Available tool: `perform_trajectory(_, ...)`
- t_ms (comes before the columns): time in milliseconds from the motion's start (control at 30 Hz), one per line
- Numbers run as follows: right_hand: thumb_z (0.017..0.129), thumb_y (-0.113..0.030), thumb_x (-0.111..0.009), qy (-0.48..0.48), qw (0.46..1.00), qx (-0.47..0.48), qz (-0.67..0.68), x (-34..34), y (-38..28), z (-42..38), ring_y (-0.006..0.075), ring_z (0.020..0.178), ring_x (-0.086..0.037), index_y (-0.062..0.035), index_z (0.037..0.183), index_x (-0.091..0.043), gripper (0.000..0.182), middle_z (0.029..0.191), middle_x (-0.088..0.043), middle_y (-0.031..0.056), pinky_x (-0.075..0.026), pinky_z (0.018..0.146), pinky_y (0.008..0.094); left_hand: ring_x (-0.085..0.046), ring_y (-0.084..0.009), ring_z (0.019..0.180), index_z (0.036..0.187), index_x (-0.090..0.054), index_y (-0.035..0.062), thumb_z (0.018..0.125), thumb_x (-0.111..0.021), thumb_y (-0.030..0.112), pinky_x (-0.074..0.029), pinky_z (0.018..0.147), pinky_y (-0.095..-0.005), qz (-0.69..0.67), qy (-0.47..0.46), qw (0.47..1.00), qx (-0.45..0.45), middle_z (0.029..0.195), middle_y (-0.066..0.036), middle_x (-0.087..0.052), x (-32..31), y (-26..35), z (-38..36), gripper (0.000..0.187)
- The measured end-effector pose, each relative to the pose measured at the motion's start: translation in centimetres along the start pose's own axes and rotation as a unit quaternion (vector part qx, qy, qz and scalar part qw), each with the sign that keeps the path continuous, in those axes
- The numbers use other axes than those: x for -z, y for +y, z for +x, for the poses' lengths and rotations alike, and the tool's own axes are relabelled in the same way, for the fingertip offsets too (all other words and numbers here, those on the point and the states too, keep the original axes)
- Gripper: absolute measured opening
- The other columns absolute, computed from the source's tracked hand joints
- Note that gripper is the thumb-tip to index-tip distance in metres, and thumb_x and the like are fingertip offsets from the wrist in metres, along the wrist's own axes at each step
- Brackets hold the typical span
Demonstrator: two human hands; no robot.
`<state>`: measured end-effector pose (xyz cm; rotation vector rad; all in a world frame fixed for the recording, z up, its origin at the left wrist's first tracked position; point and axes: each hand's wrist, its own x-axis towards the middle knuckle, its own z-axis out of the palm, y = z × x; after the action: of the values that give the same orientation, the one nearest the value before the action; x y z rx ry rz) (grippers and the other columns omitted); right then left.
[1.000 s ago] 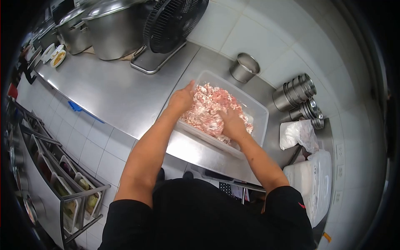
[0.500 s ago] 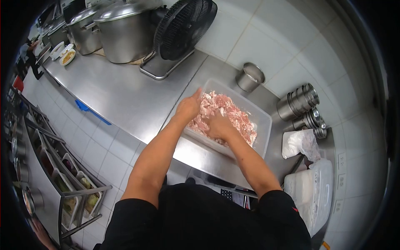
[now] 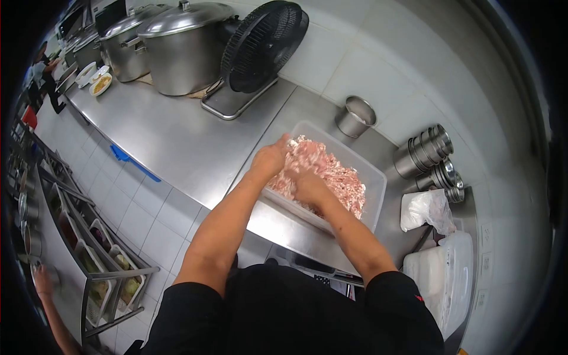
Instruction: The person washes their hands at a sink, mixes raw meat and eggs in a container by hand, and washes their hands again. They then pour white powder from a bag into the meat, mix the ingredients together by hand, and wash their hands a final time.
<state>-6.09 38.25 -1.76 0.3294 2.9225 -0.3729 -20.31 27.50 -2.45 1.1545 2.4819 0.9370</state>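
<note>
A translucent plastic tub (image 3: 371,171) on the steel counter holds raw meat pieces (image 3: 331,177) with white powder on them. My left hand (image 3: 271,158) is closed on the tub's left rim, thumb up along the edge. My right hand (image 3: 310,188) is down in the meat near the tub's near-left side. Its fingers are smeared by motion and partly sunk in the meat, so their shape cannot be made out.
Behind stand a black fan (image 3: 260,47), large lidded pots (image 3: 183,59) and a steel bowl (image 3: 356,117). Right are stacked steel cups (image 3: 423,151), a bag of white powder (image 3: 421,210) and a plastic container (image 3: 441,278). Another person's arm (image 3: 56,319) shows lower left.
My right hand has shifted slightly left and down in the meat, and some pieces there have moved. The other person's arm reaches farther up. The view has shifted slightly.
</note>
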Motion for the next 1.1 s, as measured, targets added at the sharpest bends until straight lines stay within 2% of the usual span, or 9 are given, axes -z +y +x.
perform_trajectory(100,0.077,-0.011,-0.064,-0.076,0.996,0.015,0.036,1.3,-0.6,-2.6,0.0375,0.113,-0.061,-0.0182,0.128,-0.063,0.052,0.124,-0.061,0.0212,-0.046,0.1,0.0485,-0.062,-0.0429,0.103,0.149,-0.037,0.0122,0.1,-0.044,0.029,-0.047,0.092,-0.0503,-0.006,0.022,1.0,-0.013,0.111,-0.026,-0.066,-0.3,-0.8,0.3,0.052)
perform_trajectory(200,0.076,-0.019,-0.069,-0.146,0.986,-0.036,-0.066,3.9,2.3,-3.2,0.0399,0.113,-0.06,-0.0235,0.14,-0.053,0.065,0.132,-0.056,0.0237,-0.048,0.097,0.0461,-0.062,-0.0441,0.102,0.15,-0.037,0.0149,0.1,-0.045,0.031,-0.047,0.092,-0.0508,-0.004,0.023,1.0,-0.015,0.111,-0.027,-0.066,-0.4,-1.1,0.3,0.053)
perform_trajectory(267,0.075,-0.022,-0.071,-0.043,0.984,-0.092,-0.149,4.1,5.3,-1.7,0.0413,0.118,-0.057,-0.0218,0.146,-0.045,0.076,0.134,-0.056,0.023,-0.046,0.1,0.0473,-0.063,-0.0443,0.101,0.15,-0.036,0.0151,0.1,-0.044,0.031,-0.048,0.092,-0.0507,-0.014,0.018,1.0,-0.014,0.11,-0.026,-0.066,-0.3,-0.8,-0.2,0.053)
perform_trajectory(367,0.071,-0.027,-0.074,0.094,0.988,0.026,-0.12,2.2,8.9,2.0,0.0435,0.121,-0.054,-0.0162,0.149,-0.039,0.087,0.137,-0.054,0.0229,-0.045,0.103,0.0481,-0.063,-0.0442,0.098,0.15,-0.037,0.015,0.099,-0.046,0.031,-0.048,0.091,-0.051,-0.009,0.009,1.0,-0.007,0.107,-0.026,-0.067,0.2,-0.3,-0.5,0.053)
perform_trajectory(467,0.067,-0.03,-0.078,0.078,0.996,0.02,-0.029,0.7,5.6,4.7,0.0431,0.127,-0.05,-0.0137,0.154,-0.028,0.101,0.139,-0.051,0.026,-0.041,0.107,0.0462,-0.063,-0.0442,0.097,0.149,-0.039,0.0155,0.099,-0.046,0.031,-0.048,0.09,-0.0512,-0.009,0.017,1.0,-0.005,0.105,-0.026,-0.067,0.0,-0.4,-0.4,0.052)
perform_trajectory(600,0.073,-0.04,-0.072,-0.11,0.98,-0.087,0.138,1.0,2.7,1.4,0.039,0.111,-0.062,-0.0043,0.145,-0.043,0.085,0.122,-0.062,0.0264,-0.048,0.099,0.0428,-0.063,-0.0447,0.097,0.148,-0.04,0.0164,0.099,-0.047,0.031,-0.048,0.09,-0.052,-0.021,0.027,0.999,-0.003,0.104,-0.026,-0.067,-0.6,-0.6,0.3,0.052)
perform_trajectory(800,0.082,-0.045,-0.064,-0.249,0.962,-0.08,-0.081,5.5,3.9,1.9,0.0379,0.108,-0.064,-0.0046,0.13,-0.059,0.063,0.118,-0.064,0.0268,-0.049,0.095,0.0442,-0.063,-0.0448,0.098,0.148,-0.04,0.017,0.099,-0.047,0.032,-0.048,0.089,-0.052,-0.027,0.024,0.999,-0.023,0.111,-0.026,-0.066,-0.7,-0.9,-0.2,0.052)
perform_trajectory(900,0.075,-0.051,-0.071,-0.012,0.987,0.125,-0.101,2.6,8.4,8.0,0.0401,0.104,-0.065,0.0014,0.13,-0.057,0.077,0.108,-0.067,0.0276,-0.049,0.095,0.0446,-0.062,-0.0444,0.1,0.148,-0.04,0.0172,0.1,-0.046,0.033,-0.048,0.09,-0.0516,-0.035,0.0,0.999,-0.001,0.114,-0.025,-0.065,0.1,-0.3,-0.4,0.052)
perform_trajectory(1100,0.078,-0.037,-0.067,-0.109,0.986,-0.076,0.096,5.1,0.1,6.5,0.0342,0.103,-0.067,0.0035,0.119,-0.063,0.058,0.105,-0.069,0.0242,-0.052,0.092,0.0423,-0.062,-0.0441,0.103,0.148,-0.04,0.0157,0.1,-0.045,0.033,-0.048,0.091,-0.0507,-0.028,0.024,0.999,-0.028,0.116,-0.025,-0.064,-1.5,-1.2,-0.2,0.051)
